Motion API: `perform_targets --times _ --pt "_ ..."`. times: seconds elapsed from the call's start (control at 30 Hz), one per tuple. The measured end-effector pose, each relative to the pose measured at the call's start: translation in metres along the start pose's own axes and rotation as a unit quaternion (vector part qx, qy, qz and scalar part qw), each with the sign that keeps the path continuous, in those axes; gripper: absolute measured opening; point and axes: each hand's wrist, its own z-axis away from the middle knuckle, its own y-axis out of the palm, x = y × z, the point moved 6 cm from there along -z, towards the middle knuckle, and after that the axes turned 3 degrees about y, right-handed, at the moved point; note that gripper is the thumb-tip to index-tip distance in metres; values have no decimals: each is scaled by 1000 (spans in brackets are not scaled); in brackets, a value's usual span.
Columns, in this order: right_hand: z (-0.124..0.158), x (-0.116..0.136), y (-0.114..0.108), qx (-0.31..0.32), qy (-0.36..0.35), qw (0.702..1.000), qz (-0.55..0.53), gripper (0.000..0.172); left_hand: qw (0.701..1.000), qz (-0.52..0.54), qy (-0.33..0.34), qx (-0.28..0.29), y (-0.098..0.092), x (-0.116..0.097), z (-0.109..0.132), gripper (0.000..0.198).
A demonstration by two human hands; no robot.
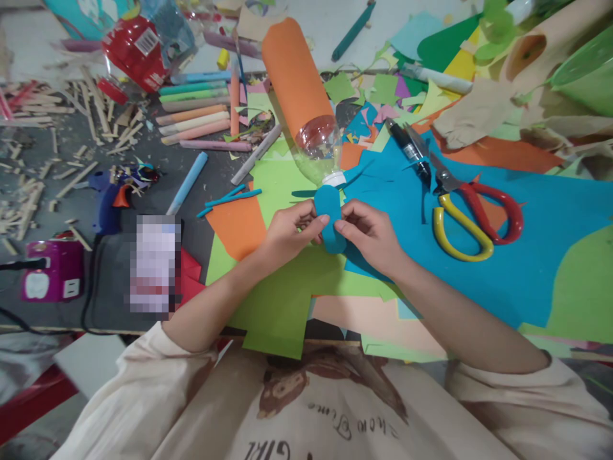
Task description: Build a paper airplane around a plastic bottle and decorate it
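A blue paper cutout [329,211] with rounded ends is pinched between my two hands. My left hand [299,227] grips its left edge with the thumb on top, and my right hand [366,233] grips the right edge. Just beyond lies a clear plastic bottle [318,144] with a white cap [334,179], its body wrapped in orange paper [297,73]. Thin blue paper pieces stick out on both sides near the cap; what they are joined to is hidden. Under my hands is light green paper [278,287].
Scissors [447,182] with red and yellow handles and a black marker [409,150] rest on blue paper [517,275] at right. On the left are a blue glue gun [108,201], a blurred phone [156,262], several markers [194,105] and scattered wooden sticks [33,185]. Paper scraps fill the back right.
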Motion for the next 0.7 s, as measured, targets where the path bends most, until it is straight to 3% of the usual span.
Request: perform_targets --times 0.17,0.4,0.7 --pt "1 1 2 14 3 1000 7 21 1000 25 4 -17 -3 -2 0 36" --pt "0 3 1 -6 19 1000 15 41 996 84 -2 -41 -5 -3 -1 42" --pt "-1 6 -2 -27 22 999 -1 44 995 91 -25 -38 -4 -3 -1 38"
